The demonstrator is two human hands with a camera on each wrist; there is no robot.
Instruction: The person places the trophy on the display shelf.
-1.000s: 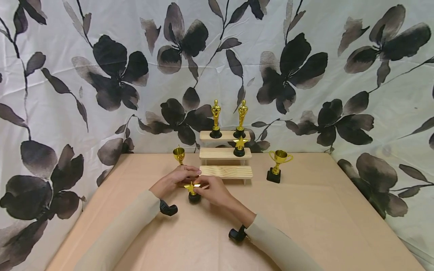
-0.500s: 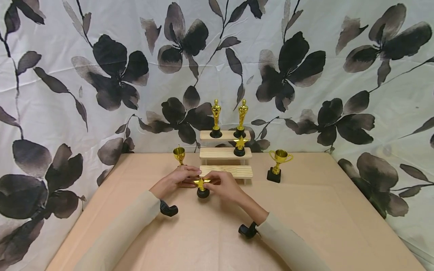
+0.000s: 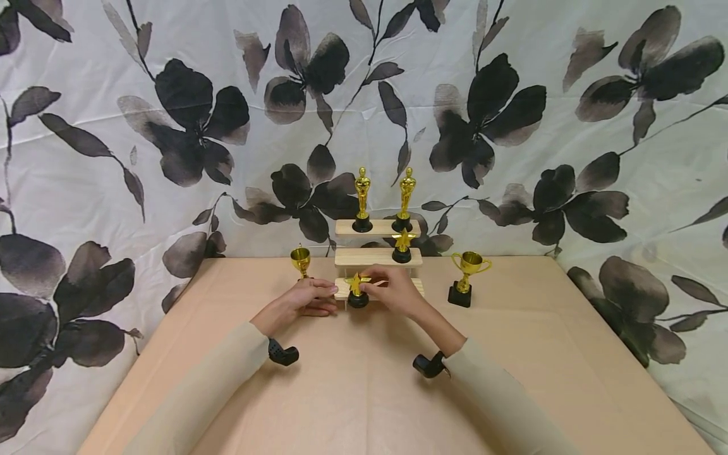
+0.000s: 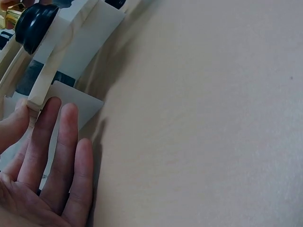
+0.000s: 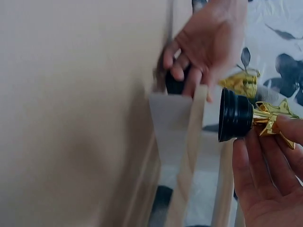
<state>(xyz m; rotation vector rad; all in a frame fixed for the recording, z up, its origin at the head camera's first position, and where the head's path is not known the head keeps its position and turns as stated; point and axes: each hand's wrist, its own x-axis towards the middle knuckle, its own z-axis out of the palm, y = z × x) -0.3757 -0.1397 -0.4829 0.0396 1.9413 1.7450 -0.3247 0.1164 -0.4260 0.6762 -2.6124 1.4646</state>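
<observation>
My right hand [image 3: 398, 292] pinches the gold star of a small star trophy [image 3: 357, 292], holding it upright by the lowest step of a tiered wooden display stand [image 3: 372, 256]. In the right wrist view the trophy's round black base [image 5: 236, 116] hangs free just off the step's wooden edge [image 5: 191, 146]. My left hand [image 3: 304, 298] steadies the stand at its left end. In the left wrist view the thumb and index finger pinch the end of the lowest board [image 4: 45, 87], while the other fingers stay straight.
Two gold figure statuettes, left [image 3: 362, 199] and right [image 3: 406, 199], stand on the top step. Another star trophy [image 3: 402, 246] is on the middle step's right. A gold cup trophy [image 3: 300, 259] stands behind my left hand, another cup [image 3: 467, 278] right of the stand. A floral cloth hangs behind.
My right hand has carried the star trophy from the table in front of my left hand, up and rightward to the lowest step. The left hand has stayed at the stand's end.
</observation>
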